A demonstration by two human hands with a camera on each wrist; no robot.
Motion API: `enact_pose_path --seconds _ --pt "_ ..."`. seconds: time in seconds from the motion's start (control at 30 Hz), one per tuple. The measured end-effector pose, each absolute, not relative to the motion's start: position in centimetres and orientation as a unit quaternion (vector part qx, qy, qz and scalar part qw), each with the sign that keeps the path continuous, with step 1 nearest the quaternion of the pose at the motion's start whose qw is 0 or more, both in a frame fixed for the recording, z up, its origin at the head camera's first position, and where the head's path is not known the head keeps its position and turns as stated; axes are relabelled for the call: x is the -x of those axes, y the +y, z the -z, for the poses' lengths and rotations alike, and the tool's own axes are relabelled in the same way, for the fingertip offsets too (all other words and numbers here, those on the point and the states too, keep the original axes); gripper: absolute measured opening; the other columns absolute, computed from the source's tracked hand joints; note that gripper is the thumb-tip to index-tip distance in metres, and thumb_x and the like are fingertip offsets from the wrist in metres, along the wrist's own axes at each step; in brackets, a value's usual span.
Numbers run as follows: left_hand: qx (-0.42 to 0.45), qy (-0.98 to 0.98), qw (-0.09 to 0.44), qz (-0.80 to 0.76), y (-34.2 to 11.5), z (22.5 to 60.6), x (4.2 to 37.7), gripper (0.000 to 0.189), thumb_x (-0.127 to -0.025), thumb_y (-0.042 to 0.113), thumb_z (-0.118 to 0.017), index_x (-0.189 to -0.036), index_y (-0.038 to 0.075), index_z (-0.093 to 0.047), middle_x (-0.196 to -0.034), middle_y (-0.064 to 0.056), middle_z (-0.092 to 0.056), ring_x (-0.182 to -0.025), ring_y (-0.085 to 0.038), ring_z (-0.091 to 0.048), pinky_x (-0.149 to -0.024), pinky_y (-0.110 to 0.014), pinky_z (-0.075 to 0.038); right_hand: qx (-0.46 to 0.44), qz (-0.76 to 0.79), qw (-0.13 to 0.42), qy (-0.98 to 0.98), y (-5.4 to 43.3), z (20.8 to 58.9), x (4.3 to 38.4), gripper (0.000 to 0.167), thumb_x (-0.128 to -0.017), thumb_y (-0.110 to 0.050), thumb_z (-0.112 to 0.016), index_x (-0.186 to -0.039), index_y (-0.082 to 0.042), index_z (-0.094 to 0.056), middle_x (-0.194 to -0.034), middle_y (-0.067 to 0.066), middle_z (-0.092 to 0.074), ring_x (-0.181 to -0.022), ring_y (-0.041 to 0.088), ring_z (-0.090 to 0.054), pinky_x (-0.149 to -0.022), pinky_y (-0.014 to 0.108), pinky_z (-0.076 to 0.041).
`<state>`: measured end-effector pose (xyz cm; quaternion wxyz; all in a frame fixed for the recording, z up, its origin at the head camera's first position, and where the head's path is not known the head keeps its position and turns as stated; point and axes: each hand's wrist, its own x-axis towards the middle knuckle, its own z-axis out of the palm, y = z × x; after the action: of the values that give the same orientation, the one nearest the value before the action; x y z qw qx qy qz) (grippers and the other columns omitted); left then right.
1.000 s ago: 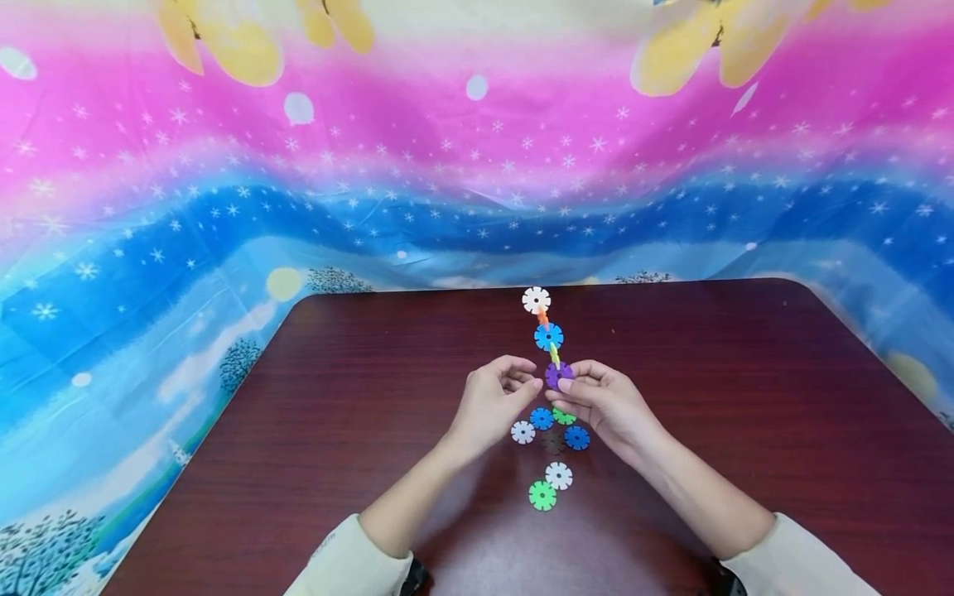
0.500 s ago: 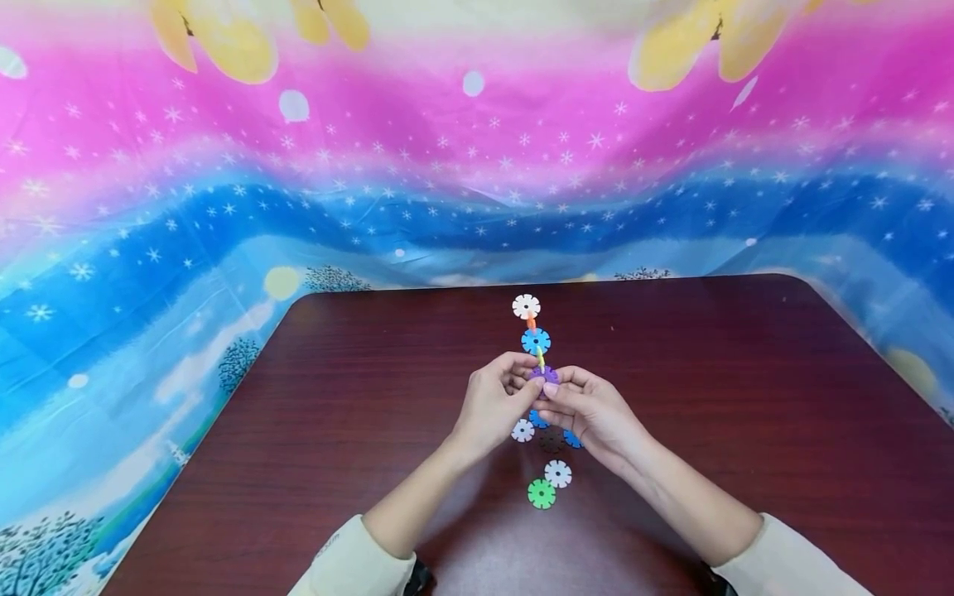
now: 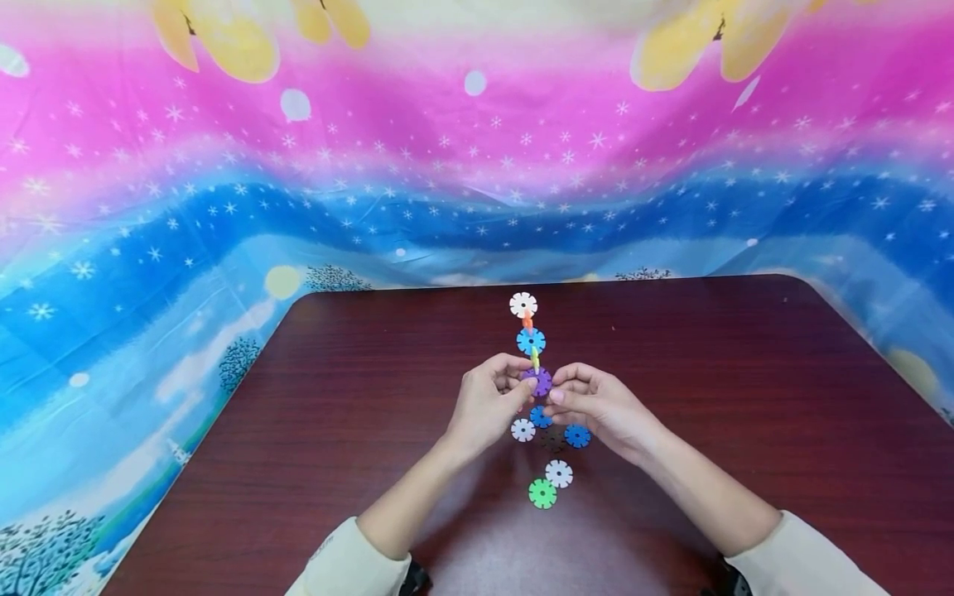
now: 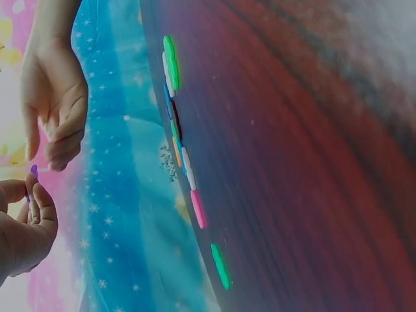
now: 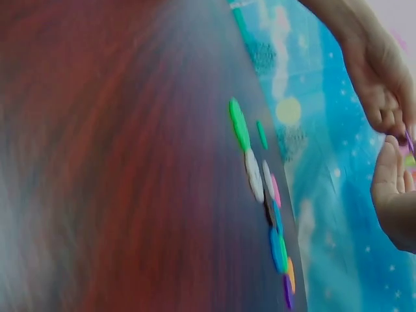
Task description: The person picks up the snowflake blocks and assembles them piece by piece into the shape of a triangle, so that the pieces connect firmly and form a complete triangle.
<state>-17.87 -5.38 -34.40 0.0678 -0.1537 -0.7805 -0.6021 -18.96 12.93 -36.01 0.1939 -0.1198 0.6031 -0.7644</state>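
In the head view my left hand (image 3: 488, 406) pinches a purple notched plastic disc (image 3: 542, 383) between thumb and fingers. From that disc a linked chain runs up and away: a yellow-green disc (image 3: 535, 359) seen edge-on, a blue disc (image 3: 531, 341), an orange disc (image 3: 527, 322) edge-on, and a white disc (image 3: 523, 305) at the far end. My right hand (image 3: 614, 414) is just right of the purple disc, its fingers loosely bent with nothing between them. The left wrist view shows a gap between the right hand (image 4: 62, 104) and the pinched disc.
Loose discs lie on the dark wooden table (image 3: 373, 372) below the hands: blue (image 3: 577, 436), white (image 3: 523, 430), brown (image 3: 553, 439), and a white one (image 3: 559, 474) beside a green one (image 3: 542, 493). The left wrist view adds a pink disc (image 4: 198, 209). A patterned cloth (image 3: 477, 165) hangs behind.
The right hand held the purple disc, then both hands held it. Now the right hand has let go and drawn back rightward. The chain has shifted slightly left.
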Motion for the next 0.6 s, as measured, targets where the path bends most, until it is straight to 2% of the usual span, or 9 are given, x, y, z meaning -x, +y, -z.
enact_pose_path --seconds 0.17,0.27,0.33,0.47,0.6 --pt "0.153 -0.776 0.076 0.607 -6.0 34.4 17.9 0.018 -0.084 0.004 -0.066 -0.102 0.0 -0.065 -0.073 -0.007 -0.064 -0.061 -0.012 -0.061 -0.051 -0.024 -0.049 0.121 0.697 0.163 0.688 14.4 36.0 20.2 0.029 -0.089 -0.007 -0.06 -0.107 0.008 -0.043 -0.088 0.012 -0.062 -0.085 0.028 -0.064 -0.079 0.035 -0.052" --pt "0.146 -0.774 0.067 0.612 -6.3 34.3 18.0 0.018 -0.084 0.004 -0.066 -0.102 0.001 -0.064 -0.075 -0.006 -0.064 -0.064 -0.015 -0.063 -0.054 -0.025 -0.051 0.122 0.646 0.143 0.74 15.3 36.2 21.0 0.029 -0.089 -0.008 -0.061 -0.108 0.008 -0.045 -0.091 0.017 -0.06 -0.087 0.032 -0.062 -0.08 0.04 -0.051" --pt "0.143 -0.772 0.062 0.616 -6.4 34.3 18.1 0.019 -0.084 0.004 -0.066 -0.103 0.0 -0.064 -0.077 -0.007 -0.064 -0.067 -0.019 -0.064 -0.055 -0.024 -0.051 0.128 0.603 0.129 0.777 15.7 36.4 21.4 0.029 -0.088 -0.008 -0.061 -0.109 0.008 -0.048 -0.093 0.018 -0.058 -0.086 0.032 -0.062 -0.08 0.041 -0.051" --pt "0.135 -0.767 0.053 0.625 -6.8 33.9 18.1 0.021 -0.085 0.002 -0.065 -0.105 -0.003 -0.063 -0.08 -0.012 -0.065 -0.074 -0.032 -0.065 -0.054 -0.019 -0.047 0.161 0.485 0.096 0.854 16.3 37.0 22.3 0.027 -0.086 -0.009 -0.062 -0.108 0.004 -0.055 -0.091 0.011 -0.059 -0.082 0.025 -0.059 -0.074 0.036 -0.051" --pt "0.133 -0.764 0.052 0.629 -7.1 32.2 17.1 0.021 -0.085 -0.002 -0.063 -0.105 -0.007 -0.061 -0.082 -0.019 -0.063 -0.077 -0.04 -0.063 -0.054 -0.017 -0.045 0.198 0.364 0.075 0.907 16.4 37.7 22.9 0.024 -0.085 -0.009 -0.065 -0.105 0.001 -0.06 -0.087 0.004 -0.06 -0.077 0.018 -0.055 -0.066 0.031 -0.047"
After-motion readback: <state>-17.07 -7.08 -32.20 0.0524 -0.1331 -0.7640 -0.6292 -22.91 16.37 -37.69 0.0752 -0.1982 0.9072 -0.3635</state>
